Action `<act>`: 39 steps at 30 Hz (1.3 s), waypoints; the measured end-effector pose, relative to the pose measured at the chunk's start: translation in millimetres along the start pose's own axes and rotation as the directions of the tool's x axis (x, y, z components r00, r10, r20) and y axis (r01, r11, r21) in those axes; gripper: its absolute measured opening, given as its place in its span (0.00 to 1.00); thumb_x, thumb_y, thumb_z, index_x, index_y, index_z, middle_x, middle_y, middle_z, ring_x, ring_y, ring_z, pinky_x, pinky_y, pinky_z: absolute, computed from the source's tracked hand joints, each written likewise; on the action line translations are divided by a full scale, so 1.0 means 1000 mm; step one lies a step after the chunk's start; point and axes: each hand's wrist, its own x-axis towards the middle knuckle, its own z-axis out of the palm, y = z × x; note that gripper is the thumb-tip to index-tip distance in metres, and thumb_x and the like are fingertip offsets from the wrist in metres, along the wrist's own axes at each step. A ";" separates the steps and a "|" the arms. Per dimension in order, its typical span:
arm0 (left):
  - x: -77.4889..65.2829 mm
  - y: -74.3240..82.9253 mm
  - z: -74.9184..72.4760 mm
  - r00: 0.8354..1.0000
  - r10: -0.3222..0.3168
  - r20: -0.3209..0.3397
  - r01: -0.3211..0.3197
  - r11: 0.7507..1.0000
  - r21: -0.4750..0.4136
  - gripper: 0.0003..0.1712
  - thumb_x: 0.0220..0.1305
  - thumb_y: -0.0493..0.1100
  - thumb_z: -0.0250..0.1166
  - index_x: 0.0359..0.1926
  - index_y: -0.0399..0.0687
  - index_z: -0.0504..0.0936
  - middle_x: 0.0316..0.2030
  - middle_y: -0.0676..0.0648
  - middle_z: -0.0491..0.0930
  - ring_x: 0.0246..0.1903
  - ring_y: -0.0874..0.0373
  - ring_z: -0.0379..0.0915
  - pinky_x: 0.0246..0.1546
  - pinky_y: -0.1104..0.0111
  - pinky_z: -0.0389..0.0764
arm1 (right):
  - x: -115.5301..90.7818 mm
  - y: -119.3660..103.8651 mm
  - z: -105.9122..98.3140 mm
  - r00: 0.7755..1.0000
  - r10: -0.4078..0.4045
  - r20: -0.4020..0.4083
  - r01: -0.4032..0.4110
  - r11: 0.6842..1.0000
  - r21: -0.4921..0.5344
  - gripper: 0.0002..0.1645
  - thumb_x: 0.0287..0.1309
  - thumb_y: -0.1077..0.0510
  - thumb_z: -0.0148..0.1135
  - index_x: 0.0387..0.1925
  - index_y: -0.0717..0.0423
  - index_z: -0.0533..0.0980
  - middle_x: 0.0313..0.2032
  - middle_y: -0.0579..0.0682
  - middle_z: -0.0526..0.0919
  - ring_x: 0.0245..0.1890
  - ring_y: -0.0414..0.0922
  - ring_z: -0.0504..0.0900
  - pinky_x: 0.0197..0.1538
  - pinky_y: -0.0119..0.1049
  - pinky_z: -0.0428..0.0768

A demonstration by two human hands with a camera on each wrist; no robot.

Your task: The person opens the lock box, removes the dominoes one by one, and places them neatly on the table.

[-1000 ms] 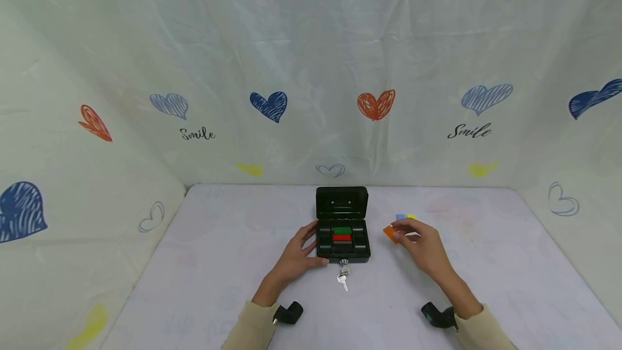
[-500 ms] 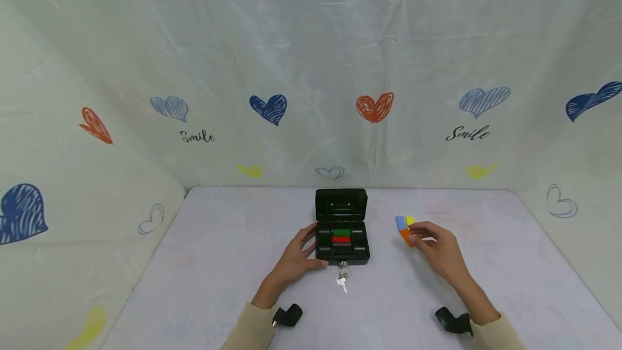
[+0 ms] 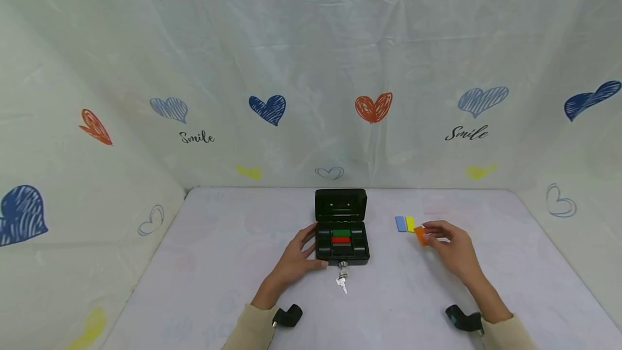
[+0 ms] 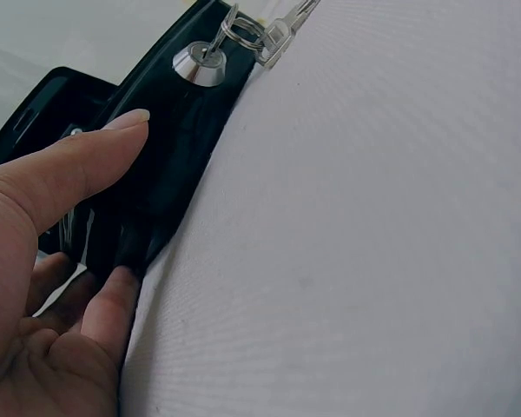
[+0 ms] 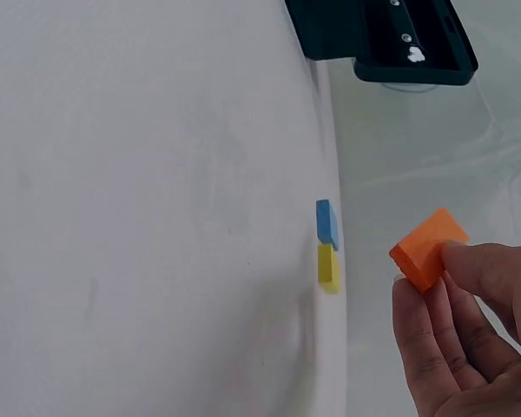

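A small black cash box [image 3: 360, 255] stands on the table with its lid [image 3: 341, 204] raised. Its tray holds a green block [image 3: 342, 232], a red block [image 3: 341, 240] and a brown block [image 3: 342, 244]. My left hand [image 3: 293, 263] holds the box at its left side, thumb on the front face, fingers along the side. A key [image 4: 278, 39] hangs on a ring from the front lock [image 4: 200, 65]. My right hand [image 3: 454, 247] pinches a flat orange block [image 5: 425, 248] between thumb and fingertips. Just left of it lie a blue block [image 3: 400, 224] and a yellow block [image 3: 410, 224], side by side.
The white table [image 3: 218, 242] meets a pale curtain [image 3: 311, 69] printed with hearts along its back edge. Another stretch of curtain [image 3: 97, 193] hangs at the left. A black wrist camera [image 3: 464, 318] sits by the right sleeve.
My right hand has carried the orange block to the right, past the blue and yellow blocks, which now show fully. My left hand and the cash box have stayed in place.
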 end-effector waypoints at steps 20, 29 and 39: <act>0.001 0.000 0.000 1.000 -0.007 -0.001 0.007 1.000 0.002 0.60 0.53 0.28 0.80 0.82 0.44 0.58 0.80 0.34 0.57 0.78 0.35 0.58 0.73 0.54 0.72 | 0.008 0.020 -0.008 0.996 0.087 -0.012 -0.087 0.996 -0.032 0.16 0.62 0.74 0.69 0.52 0.73 0.81 0.43 0.67 0.88 0.35 0.31 0.83 0.37 0.13 0.78; 0.001 0.001 -0.001 1.000 -0.005 0.003 0.005 1.000 0.004 0.59 0.54 0.27 0.79 0.82 0.43 0.57 0.80 0.34 0.57 0.78 0.35 0.58 0.73 0.53 0.71 | 0.014 0.027 -0.008 0.990 0.142 -0.021 -0.143 0.989 -0.046 0.16 0.63 0.73 0.69 0.52 0.73 0.81 0.43 0.67 0.88 0.33 0.21 0.75 0.35 0.13 0.78; 0.000 0.002 0.000 1.000 -0.014 -0.005 0.014 1.000 0.018 0.59 0.54 0.28 0.79 0.82 0.43 0.57 0.80 0.34 0.58 0.77 0.35 0.59 0.73 0.52 0.72 | 0.024 0.027 -0.004 0.983 0.184 -0.010 -0.185 0.981 -0.056 0.17 0.64 0.72 0.67 0.54 0.73 0.80 0.44 0.68 0.87 0.35 0.33 0.81 0.33 0.15 0.79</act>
